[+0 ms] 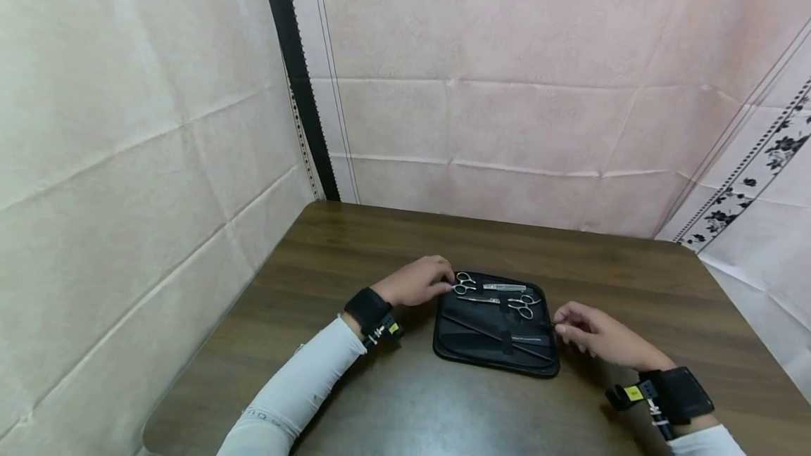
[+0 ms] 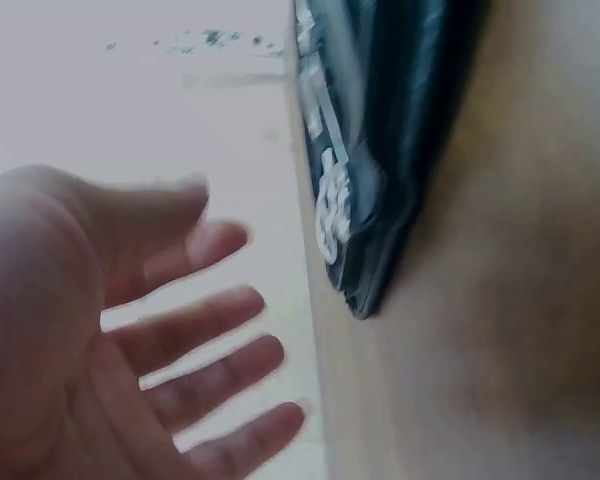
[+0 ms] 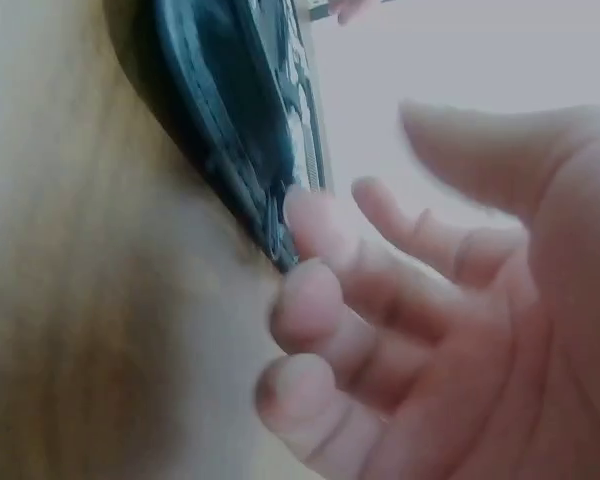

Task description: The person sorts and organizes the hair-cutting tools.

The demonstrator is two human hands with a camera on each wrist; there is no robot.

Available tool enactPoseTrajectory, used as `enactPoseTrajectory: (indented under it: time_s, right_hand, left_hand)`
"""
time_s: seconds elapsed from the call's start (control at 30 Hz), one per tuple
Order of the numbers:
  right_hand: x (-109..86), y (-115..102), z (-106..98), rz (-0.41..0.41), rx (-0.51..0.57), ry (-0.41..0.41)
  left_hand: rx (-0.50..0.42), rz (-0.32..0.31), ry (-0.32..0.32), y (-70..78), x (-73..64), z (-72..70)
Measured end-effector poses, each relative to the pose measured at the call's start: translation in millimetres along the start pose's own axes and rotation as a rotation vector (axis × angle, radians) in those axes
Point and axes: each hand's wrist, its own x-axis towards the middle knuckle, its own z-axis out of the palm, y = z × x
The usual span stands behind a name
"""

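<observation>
A black zip case (image 1: 465, 361) lies on the table, its tools facing up. Strapped in its upper half are two pairs of silver scissors: one pair (image 1: 464, 278) has its handles at the left, the other pair (image 1: 523, 311) at the right. Dark combs (image 1: 459, 341) fill the lower part. My left hand (image 1: 418, 281) hovers at the case's upper left corner; in the left wrist view its fingers (image 2: 215, 375) are spread and apart from the case. At the right edge is my right hand (image 1: 592, 333), fingers loosely bent, with fingertips (image 3: 315, 215) right by the zip.
The brown wooden table (image 1: 380, 231) has rounded corners and a far edge against a pale cloth backdrop (image 1: 507, 111). Another cloth wall (image 1: 127, 160) rises along the left side. Black wrist straps (image 1: 367, 309) sit on both arms.
</observation>
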Motion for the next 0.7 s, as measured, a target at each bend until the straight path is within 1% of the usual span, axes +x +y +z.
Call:
enactPoseTrajectory:
  time_s: [0.1,0.2,0.27,0.33,0.4,0.47,0.57,0.7]
  right_hand:
    - [8.0,-1,-7,0.055,0.017,0.033]
    - [21.4,0,-12,0.118,0.000,0.063]
    - [33.1,2,-17,0.164,-0.025,0.079]
    - [46.6,6,-22,0.211,-0.040,0.087]
    - [60.3,9,-27,0.239,-0.049,0.066]
    - [73.3,10,-32,0.260,-0.067,0.043]
    - [89.7,11,-37,0.252,-0.116,0.021]
    - [101.5,10,-40,0.249,-0.140,0.004]
  left_hand:
    - [-0.097,-0.087,0.043,-11.0,6.7,-6.8]
    - [-0.152,-0.172,0.051,-25.0,15.9,-7.0]
    - [-0.143,-0.225,0.039,-31.7,22.9,-6.0]
    - [-0.131,-0.262,0.014,-36.5,30.6,-4.5]
    - [-0.120,-0.292,-0.020,-37.2,37.5,-4.1]
    - [-0.125,-0.309,-0.052,-36.0,43.4,-4.9]
    - [-0.139,-0.312,-0.073,-33.4,51.0,-8.1]
    - [-0.151,-0.309,-0.097,-30.2,57.1,-9.6]
